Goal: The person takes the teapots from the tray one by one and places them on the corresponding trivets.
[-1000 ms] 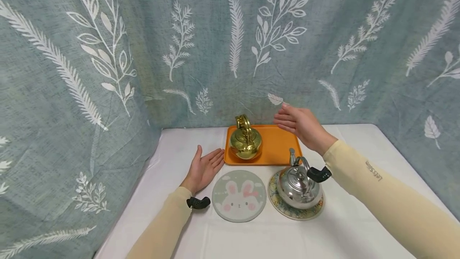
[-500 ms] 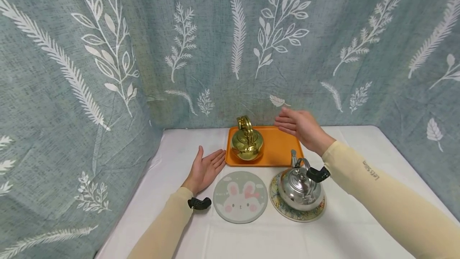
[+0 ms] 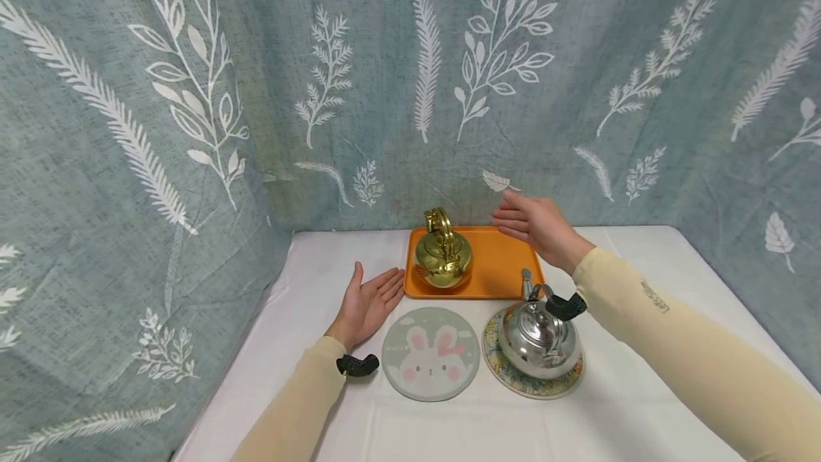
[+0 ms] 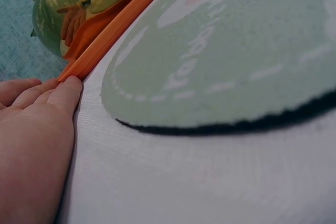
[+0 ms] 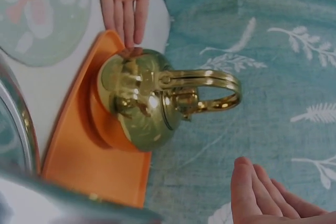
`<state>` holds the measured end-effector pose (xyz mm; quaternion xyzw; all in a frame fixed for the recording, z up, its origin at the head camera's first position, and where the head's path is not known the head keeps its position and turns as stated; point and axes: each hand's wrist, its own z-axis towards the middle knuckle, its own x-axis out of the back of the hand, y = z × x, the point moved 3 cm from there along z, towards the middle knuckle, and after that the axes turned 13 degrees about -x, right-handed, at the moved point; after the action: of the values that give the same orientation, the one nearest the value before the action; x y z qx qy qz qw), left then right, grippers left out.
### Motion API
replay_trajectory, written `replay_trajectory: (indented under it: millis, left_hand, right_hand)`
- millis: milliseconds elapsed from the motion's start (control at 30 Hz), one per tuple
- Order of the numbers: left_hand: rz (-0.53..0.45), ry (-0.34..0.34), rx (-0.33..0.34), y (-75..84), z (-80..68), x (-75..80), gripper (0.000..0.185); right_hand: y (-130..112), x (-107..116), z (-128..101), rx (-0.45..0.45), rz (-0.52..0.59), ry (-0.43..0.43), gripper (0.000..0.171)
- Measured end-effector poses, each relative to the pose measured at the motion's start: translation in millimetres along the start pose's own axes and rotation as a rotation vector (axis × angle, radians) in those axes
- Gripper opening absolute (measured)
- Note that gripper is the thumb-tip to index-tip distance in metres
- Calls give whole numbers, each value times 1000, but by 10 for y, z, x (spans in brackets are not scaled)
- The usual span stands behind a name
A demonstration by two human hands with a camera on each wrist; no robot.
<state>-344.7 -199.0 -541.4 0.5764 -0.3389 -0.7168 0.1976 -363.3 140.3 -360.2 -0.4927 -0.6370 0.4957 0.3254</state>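
Note:
My left hand (image 3: 368, 305) lies palm up on the table, its straight fingertips right at the left edge of the orange tray (image 3: 503, 262). On the tray's left half stands a gold kettle (image 3: 442, 260) with an arched handle. My right hand (image 3: 539, 227) is held up over the tray's right end, fingers straight and together, with nothing in it. Below that wrist a silver kettle (image 3: 539, 341) sits on a round flower-patterned mat (image 3: 500, 366), its handle partly hidden by the black wrist camera. The right wrist view shows the gold kettle (image 5: 139, 98) between both hands.
A round grey-green mat (image 3: 431, 383) with a rabbit picture lies left of the silver kettle, in front of the tray. A white cloth (image 3: 410, 433) covers the table. Blue-green leaf-patterned curtains (image 3: 385, 91) hang behind and at both sides.
The whole head view has shifted slightly right and down. Both hands, the tray and both kettles keep their places relative to one another.

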Motion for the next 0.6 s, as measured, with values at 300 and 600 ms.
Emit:
replay_trajectory:
  millis: [300,600]
  left_hand:
    - [21,-7,-9,5,-1,-31,106]
    - [13,-2,-4,-13,-49,-11,106]
  right_hand:
    - [-13,2,-41,-10,-6,-3,74]
    - [-61,-67,-49,-7,-20,7,71]
